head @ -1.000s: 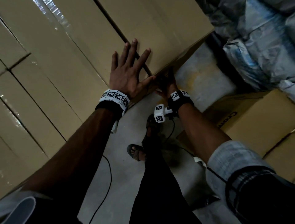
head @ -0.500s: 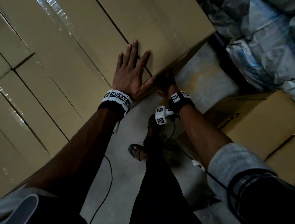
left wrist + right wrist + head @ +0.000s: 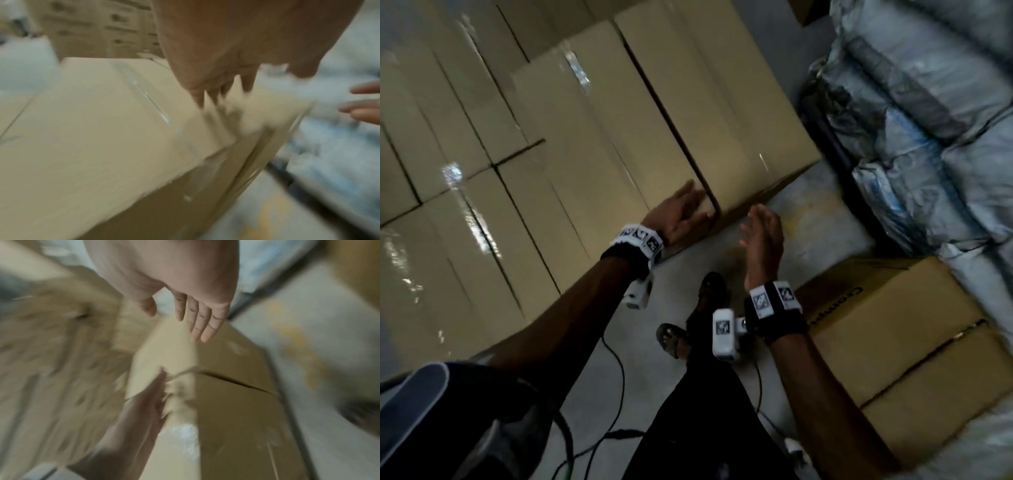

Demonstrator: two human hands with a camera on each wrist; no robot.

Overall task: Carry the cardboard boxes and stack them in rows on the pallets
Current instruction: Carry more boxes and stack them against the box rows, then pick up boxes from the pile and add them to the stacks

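Tan cardboard boxes (image 3: 585, 144) stand packed in rows, taped tops level. The end box (image 3: 722, 113) forms the near right corner of the stack. My left hand (image 3: 681, 212) hovers just over that corner with fingers straight; in the left wrist view the left hand (image 3: 226, 87) is blurred above the box top (image 3: 102, 129). My right hand (image 3: 762, 236) is off the box, open, palm turned toward its side, over the floor. The right wrist view shows the right hand (image 3: 197, 318) with straight fingers apart from the box corner (image 3: 205, 369).
Grey wrapped sacks (image 3: 928, 120) pile up on the right behind a dark gap. More cardboard boxes (image 3: 893, 342) lie at lower right. Bare concrete floor (image 3: 808, 219) runs between them and the stack. Cables (image 3: 616, 394) trail by my sandalled feet (image 3: 674, 339).
Both hands have come off the end box: the left lifted from its top, the right pulled back from its lower corner and opened. My view has drawn back and up.
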